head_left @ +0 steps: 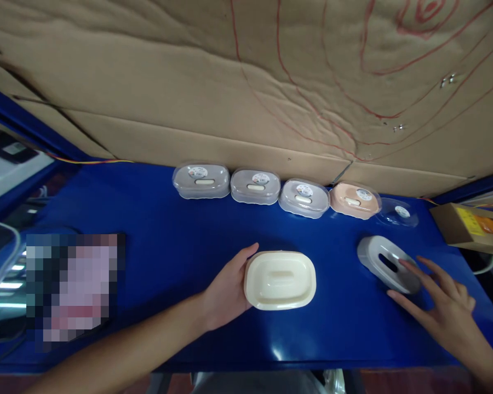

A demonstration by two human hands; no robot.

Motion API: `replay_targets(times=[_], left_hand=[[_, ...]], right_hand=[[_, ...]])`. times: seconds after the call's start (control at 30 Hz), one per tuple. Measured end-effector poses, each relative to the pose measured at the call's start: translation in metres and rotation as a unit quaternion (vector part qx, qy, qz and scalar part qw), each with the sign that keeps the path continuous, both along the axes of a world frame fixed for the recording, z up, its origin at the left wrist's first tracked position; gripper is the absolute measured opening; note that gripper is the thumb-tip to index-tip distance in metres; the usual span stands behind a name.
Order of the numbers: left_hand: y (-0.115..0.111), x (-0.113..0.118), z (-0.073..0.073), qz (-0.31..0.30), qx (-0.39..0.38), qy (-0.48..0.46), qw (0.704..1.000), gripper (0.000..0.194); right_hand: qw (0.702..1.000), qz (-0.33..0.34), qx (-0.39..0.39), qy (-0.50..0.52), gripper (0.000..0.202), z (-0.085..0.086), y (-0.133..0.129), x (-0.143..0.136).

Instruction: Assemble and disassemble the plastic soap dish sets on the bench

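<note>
My left hand grips the left end of a cream oval plastic dish, with the thumb along its far side. A long raised bar runs along the middle of the dish. To the right, a grey oval plastic cover with an oblong slot stands on the table. My right hand is over its near right end, fingers spread; the index fingertip appears to rest on its top and the thumb is beside its near edge. Whether the other fingers touch it I cannot tell.
On the blue table, several lidded oval boxes, grey ones and a peach one, line the cardboard wall. A clear lid lies at the row's right end. A cardboard box stands far right; a pixelated item is at left.
</note>
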State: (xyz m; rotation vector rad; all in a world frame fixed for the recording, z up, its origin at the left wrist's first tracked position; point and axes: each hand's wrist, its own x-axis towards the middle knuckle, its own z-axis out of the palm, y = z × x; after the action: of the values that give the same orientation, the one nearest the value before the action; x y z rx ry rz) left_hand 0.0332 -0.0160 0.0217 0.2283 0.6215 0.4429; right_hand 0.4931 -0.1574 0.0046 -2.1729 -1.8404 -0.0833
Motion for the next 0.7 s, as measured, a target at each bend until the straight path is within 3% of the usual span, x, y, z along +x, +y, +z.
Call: replay_targets(times=[0.1,0.23,0.33,0.47,0.7], left_hand=[[-0.001,0.002,0.001,0.009,0.0,0.002,1.0,0.049],[-0.002,0.003,0.0,0.015,0.007,0.001,1.0,0.045],[0.0,0.003,-0.003,0.026,0.009,-0.005,1.0,0.043],[0.001,0.003,-0.005,0.036,-0.001,-0.008,0.999,0.044],[-0.001,0.001,0.001,0.021,0.018,-0.018,0.999,0.056]], right_hand=[[1.0,-0.02,-0.009,-0.007,0.08,-0.003,0.018,-0.013],[0.997,0.051,0.0,0.06,0.076,-0.004,0.04,-0.031],[0.993,0.084,0.035,0.081,0.067,0.006,0.049,-0.057],[0.975,0.179,0.06,0.12,0.069,0.026,0.056,-0.106],[0.929,0.346,-0.019,0.127,0.082,0.037,0.079,-0.181]])
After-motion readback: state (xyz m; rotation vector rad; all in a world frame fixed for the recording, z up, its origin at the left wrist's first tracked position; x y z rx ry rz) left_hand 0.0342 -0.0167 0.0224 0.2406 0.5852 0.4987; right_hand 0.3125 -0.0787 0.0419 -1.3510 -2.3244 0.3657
